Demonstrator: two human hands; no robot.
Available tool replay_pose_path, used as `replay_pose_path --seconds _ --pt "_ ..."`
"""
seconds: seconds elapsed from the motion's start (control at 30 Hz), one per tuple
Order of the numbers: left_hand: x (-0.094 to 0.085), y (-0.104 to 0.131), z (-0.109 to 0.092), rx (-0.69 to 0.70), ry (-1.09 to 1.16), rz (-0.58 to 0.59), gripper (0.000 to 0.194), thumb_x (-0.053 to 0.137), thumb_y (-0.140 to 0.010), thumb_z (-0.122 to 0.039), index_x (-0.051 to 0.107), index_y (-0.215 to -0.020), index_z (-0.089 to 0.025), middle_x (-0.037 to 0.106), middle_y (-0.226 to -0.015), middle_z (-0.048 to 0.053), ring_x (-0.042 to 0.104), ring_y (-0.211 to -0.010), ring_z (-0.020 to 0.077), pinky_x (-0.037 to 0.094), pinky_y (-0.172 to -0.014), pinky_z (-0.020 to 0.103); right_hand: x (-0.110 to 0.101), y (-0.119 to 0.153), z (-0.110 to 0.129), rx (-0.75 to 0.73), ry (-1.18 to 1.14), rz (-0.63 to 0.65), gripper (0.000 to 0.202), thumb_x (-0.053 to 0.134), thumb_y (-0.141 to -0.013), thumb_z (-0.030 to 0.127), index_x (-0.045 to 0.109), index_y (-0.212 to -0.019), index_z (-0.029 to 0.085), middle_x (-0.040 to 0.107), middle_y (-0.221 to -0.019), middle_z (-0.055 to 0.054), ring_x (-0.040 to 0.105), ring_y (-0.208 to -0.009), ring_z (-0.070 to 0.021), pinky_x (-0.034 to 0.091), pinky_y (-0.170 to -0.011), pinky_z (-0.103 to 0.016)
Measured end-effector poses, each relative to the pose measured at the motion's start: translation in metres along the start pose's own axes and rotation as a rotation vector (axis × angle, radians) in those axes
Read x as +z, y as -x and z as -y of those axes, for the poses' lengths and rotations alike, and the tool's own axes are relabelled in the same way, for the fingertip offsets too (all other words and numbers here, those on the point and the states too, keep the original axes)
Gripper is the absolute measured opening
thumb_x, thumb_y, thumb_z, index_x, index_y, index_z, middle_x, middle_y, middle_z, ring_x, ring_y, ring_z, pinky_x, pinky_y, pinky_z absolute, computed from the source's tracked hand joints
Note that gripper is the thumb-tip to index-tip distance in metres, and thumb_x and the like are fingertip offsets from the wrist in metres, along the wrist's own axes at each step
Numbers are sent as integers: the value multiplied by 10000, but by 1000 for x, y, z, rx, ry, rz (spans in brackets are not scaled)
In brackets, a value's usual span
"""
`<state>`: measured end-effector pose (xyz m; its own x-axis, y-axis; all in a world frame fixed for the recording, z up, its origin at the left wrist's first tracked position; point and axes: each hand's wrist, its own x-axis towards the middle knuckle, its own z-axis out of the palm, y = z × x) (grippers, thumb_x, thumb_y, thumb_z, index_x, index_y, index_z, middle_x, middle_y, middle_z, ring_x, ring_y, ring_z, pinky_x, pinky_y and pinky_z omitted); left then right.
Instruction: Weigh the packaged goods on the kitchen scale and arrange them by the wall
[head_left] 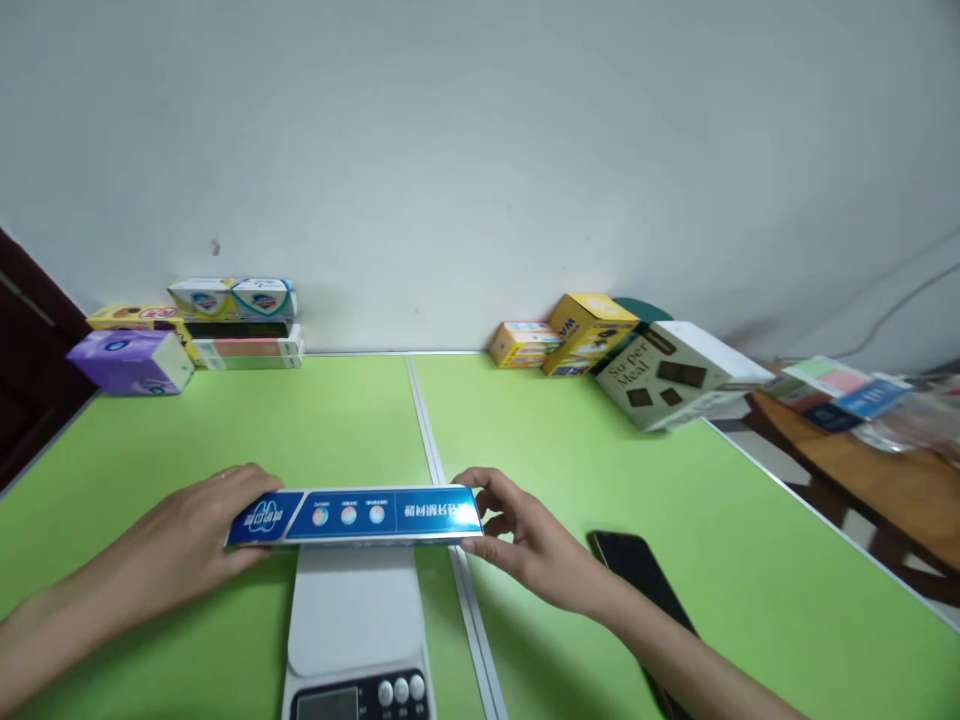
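A long blue box (356,516) with white print and three round pictures is held level between both hands, over the far end of a white scale (357,610). My left hand (214,520) grips its left end, thumb on the near side and fingers over the top. My right hand (525,540) pinches the right end between thumb and fingers. The scale has a dark display and round buttons at its near edge. Whether the box touches the scale cannot be made out.
Small boxes and a purple pack (131,362) stand at the back left of the green table (352,420). Yellow boxes (591,332) and a tilted white carton (675,375) are at the back right. A black phone (645,570) lies by my right forearm. Packages rest on a brown surface at right.
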<state>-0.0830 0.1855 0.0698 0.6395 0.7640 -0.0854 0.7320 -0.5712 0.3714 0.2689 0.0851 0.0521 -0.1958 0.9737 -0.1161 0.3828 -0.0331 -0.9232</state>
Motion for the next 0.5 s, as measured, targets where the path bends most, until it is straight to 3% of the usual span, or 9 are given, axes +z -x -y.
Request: replay_pose_path --seconds 0.13,0.2,0.37,0.5 --pt "9 21 -20 -4 -48 96 323 603 -796 -351 625 -1108 -270 694 -1080 39 680 -941 255 553 -775 344 9 23 -10 12 -18 17 389 623 -825 282 444 -1161 198 580 -928 -47 577 -819 -180 495 -709 -337" --pt "11 29 -24 -33 -89 128 389 597 -799 -354 605 -1175 -255 677 -1155 65 671 -1003 279 553 -828 380 12 26 -12 12 10 32 411 618 -820 253 441 -1186 197 585 -928 -47 576 -809 -180 499 -723 -350" --pt "8 47 -11 -161 -159 141 836 643 -749 -491 297 -1482 -285 450 -1472 126 569 -1213 356 495 -971 497 4 29 -12 28 80 48 660 667 -774 222 353 -1354 198 581 -896 -31 587 -808 -186 502 -783 -382" --pt "10 53 3 -176 -92 129 823 616 -747 -548 314 -1473 -305 475 -1450 111 656 -1075 323 560 -874 434 -3 34 -10 51 95 34 624 672 -784 237 395 -1340 180 566 -809 -1 589 -755 -173 509 -751 -369"
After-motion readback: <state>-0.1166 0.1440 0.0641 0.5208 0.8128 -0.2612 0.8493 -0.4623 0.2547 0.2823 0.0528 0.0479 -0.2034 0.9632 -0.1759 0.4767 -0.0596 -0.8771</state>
